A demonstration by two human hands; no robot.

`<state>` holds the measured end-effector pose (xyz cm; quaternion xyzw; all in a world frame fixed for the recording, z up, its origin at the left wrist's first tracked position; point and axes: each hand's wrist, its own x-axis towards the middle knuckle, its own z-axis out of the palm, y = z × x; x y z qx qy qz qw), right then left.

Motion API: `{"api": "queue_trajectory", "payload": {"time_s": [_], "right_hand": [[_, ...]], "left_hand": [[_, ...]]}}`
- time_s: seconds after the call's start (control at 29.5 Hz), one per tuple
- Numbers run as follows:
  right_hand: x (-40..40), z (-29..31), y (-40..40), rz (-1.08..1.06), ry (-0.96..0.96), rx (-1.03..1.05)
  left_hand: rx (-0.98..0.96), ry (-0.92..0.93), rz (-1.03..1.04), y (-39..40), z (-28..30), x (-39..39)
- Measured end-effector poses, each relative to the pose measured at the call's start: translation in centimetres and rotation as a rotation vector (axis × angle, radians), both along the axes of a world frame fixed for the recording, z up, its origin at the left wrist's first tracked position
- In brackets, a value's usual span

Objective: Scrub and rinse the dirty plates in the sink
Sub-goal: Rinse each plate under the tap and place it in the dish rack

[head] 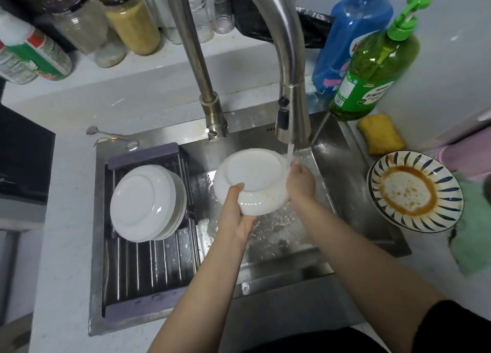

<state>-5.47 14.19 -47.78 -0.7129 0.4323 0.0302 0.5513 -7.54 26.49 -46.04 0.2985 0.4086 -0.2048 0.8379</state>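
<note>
Two bare forearms, no watch/rings visible on left hand or right hand. Right arm – black sleeve pushed up near elbow; dark clothing at bottom edge – torso, prob. same garment.

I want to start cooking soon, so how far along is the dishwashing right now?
Done, it seems: a stack of white plates sits upside down in the drying rack. In hand: the left hand and right hand hold a white dish, underside up, beside the tap's stream. Left: the striped plates beside the sink, the top one stained with brown sauce.
</note>
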Motion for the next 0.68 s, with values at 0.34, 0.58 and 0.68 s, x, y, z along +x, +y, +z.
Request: {"api": "queue_trajectory", "payload": {"time_s": [0.34,0.58,0.68], "right_hand": [[-1.8,0.3,0.7,-0.014,-0.073,-0.085],[-4.3,1.0,3.8,0.136,-0.239,-0.071],[-2.9,1.4,2.1,-0.021,-0.209,-0.029]], "left_hand": [[-0.006,-0.024,0.001,-2.4,0.7,0.7],[-0.021,-0.001,-0.005,-2.7,0.3,0.8],[-0.003,-0.051,-0.018,-2.6,0.3,0.7]]}}
